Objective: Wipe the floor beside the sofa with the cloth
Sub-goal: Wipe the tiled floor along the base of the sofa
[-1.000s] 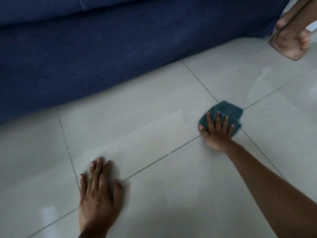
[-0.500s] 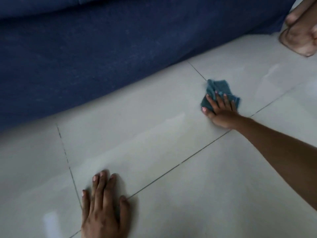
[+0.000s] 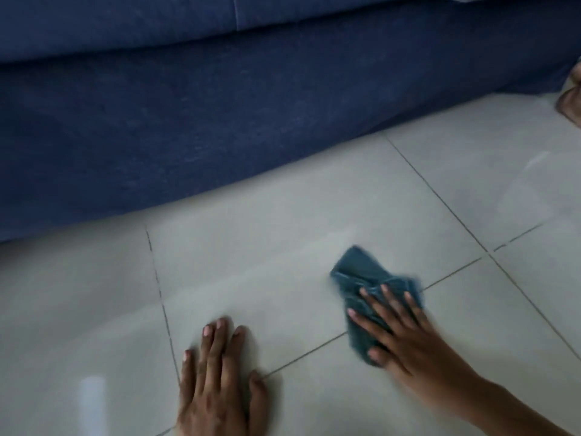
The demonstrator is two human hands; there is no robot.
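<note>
My left hand lay flat on the pale tiled floor nearest to me, palm down and fingers spread, gripping nothing; its wrist was cut off by the bottom edge of the view. One grout line ran under the little-finger side, and another ran from my thumb toward the cloth.

Just to the right and a little farther out, my right hand pressed down flat on the teal cloth, fingers splayed across it rather than closed around it. My forearm left the view at the lower right corner. The cloth was crumpled into a long, uneven wad lying on the floor, its long axis running from near my thumb away toward the sofa, with the far end tapering to a blunt tip that pointed up and slightly left. My palm and fingers hid its near right part, and both hand and cloth were smeared with blur, so I could not make out any label, stitching or writing on it.

Beyond the cloth the tiles ran bare to the base of the dark blue sofa, whose skirt met the floor; its cushion seam showed at the top. I could read no brand anywhere. At the far right edge a foot was mostly cut off.
</note>
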